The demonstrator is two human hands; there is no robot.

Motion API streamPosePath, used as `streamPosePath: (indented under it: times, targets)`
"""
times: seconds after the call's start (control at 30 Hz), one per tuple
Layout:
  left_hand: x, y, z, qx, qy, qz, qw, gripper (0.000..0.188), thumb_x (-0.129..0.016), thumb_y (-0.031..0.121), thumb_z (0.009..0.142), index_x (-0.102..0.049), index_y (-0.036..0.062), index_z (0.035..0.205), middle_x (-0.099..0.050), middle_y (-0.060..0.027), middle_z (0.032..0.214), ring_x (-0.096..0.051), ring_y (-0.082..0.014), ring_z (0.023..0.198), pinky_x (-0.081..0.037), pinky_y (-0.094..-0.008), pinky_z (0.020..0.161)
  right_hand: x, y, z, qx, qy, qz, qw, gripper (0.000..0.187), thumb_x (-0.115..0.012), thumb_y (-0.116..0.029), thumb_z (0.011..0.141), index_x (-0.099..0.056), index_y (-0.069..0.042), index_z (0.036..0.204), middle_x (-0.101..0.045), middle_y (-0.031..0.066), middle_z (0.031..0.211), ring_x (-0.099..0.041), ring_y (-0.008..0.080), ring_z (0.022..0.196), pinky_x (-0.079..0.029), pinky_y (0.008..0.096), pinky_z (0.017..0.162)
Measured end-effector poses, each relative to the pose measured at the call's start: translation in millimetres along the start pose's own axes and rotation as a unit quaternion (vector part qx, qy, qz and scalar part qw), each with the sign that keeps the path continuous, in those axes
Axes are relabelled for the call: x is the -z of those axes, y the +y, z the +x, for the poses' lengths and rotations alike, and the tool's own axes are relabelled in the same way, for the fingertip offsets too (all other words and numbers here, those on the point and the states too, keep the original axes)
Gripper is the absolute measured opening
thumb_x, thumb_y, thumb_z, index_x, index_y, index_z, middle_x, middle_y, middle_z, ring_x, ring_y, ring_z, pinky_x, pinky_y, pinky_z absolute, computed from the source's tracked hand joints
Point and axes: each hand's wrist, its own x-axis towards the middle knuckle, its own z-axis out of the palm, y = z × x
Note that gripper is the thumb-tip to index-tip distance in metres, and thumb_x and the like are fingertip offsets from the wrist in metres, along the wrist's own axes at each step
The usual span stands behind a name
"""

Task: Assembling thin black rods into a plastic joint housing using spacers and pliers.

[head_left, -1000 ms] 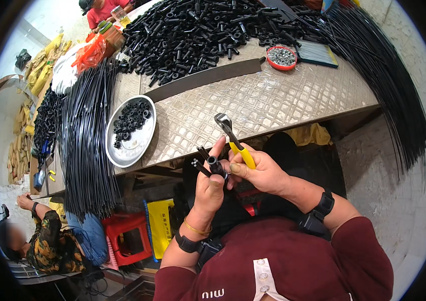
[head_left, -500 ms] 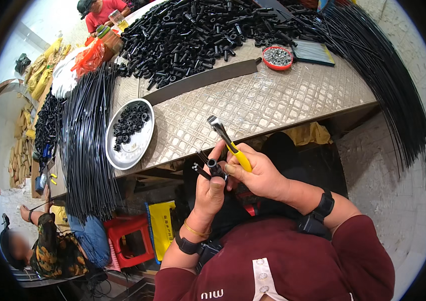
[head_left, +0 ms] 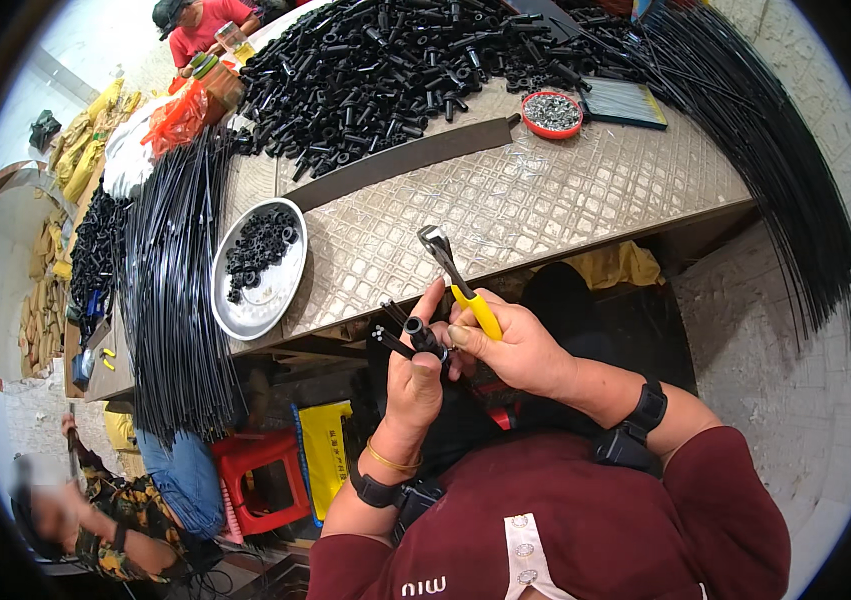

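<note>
My left hand (head_left: 412, 388) is closed around a black tubular plastic part (head_left: 423, 338) and several thin black rods (head_left: 391, 340), whose ends stick out past the fingers. In my right hand (head_left: 520, 348) is a pair of end-cutting pliers (head_left: 465, 290) with yellow handles and a metal head that points up and away, toward the table edge. The fingertips of both hands meet close to the tubular part. What lies between them is partly hidden by the fingers.
On the table (head_left: 585, 200) are a heap of black tubular parts (head_left: 365, 80), a metal plate (head_left: 270, 305) with small black pieces, and a red bowl (head_left: 552, 132) of small metal bits. Long black rods (head_left: 180, 290) overhang the left side. A red stool (head_left: 260, 480) stands near a seated co-worker (head_left: 125, 510).
Both of my hands keep their grip; the left hand and its rods shift slightly left. The pliers' head turns a little. The co-worker at lower left has moved an arm toward the head.
</note>
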Motion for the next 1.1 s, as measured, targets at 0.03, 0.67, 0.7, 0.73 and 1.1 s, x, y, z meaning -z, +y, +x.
streamPosePath:
  times: [0.03,0.67,0.7,0.73,1.1]
  targets:
    - [0.1,-0.4,-0.1,0.001,0.001,0.000,1.000,0.117,-0.050,0.081,0.064,-0.027,-0.0068,0.139,-0.056,-0.0005,0.077,-0.047,-0.0044,0.060,-0.036,-0.0181,0.051,-1.0,-0.7,0.2,-0.011,0.009,0.008,1.000,0.015,-0.055,-0.015,0.093,-0.050,-0.001,0.091,-0.045,0.0033,0.091,-0.061,0.0121,0.071,-0.050,0.0260,0.064]
    - [0.3,-5.4,-2.2,-0.007,0.021,0.010,1.000,0.117,-0.051,0.080,0.065,-0.028,-0.0081,0.138,-0.052,0.0013,0.070,-0.045,-0.0056,0.060,-0.034,-0.0190,0.052,1.2,7.0,-1.6,-0.020,-0.004,-0.004,1.000,0.015,-0.055,-0.016,0.094,-0.049,-0.002,0.095,-0.044,0.0036,0.097,-0.059,0.0135,0.077,-0.050,0.0277,0.071]
    - [0.1,-5.7,-2.4,-0.006,0.022,0.010,1.000,0.118,-0.051,0.081,0.065,-0.028,-0.0084,0.138,-0.052,0.0014,0.070,-0.045,-0.0055,0.060,-0.034,-0.0190,0.052,0.4,7.2,-1.6,-0.020,-0.003,-0.004,1.000,0.015,-0.055,-0.016,0.094,-0.049,-0.002,0.095,-0.044,0.0036,0.097,-0.059,0.0135,0.077,-0.050,0.0277,0.071]
    - [-0.3,-5.5,-2.5,-0.005,0.021,0.010,1.000,0.118,-0.051,0.081,0.065,-0.028,-0.0084,0.138,-0.052,0.0014,0.070,-0.045,-0.0055,0.060,-0.034,-0.0190,0.052,-1.5,7.6,-1.3,-0.009,0.013,0.003,1.000,0.016,-0.057,-0.017,0.093,-0.050,-0.002,0.092,-0.045,0.0030,0.091,-0.059,0.0120,0.073,-0.049,0.0266,0.067]
    - [0.0,-8.5,-3.4,-0.016,0.019,0.001,1.000,0.112,-0.051,0.078,0.068,-0.030,-0.0074,0.138,-0.049,0.0023,0.071,-0.044,-0.0057,0.060,-0.034,-0.0195,0.051,-0.9,11.3,-2.9,-0.020,0.016,0.009,1.000,0.015,-0.056,-0.016,0.093,-0.051,-0.002,0.094,-0.043,0.0036,0.098,-0.059,0.0129,0.076,-0.050,0.0263,0.067]
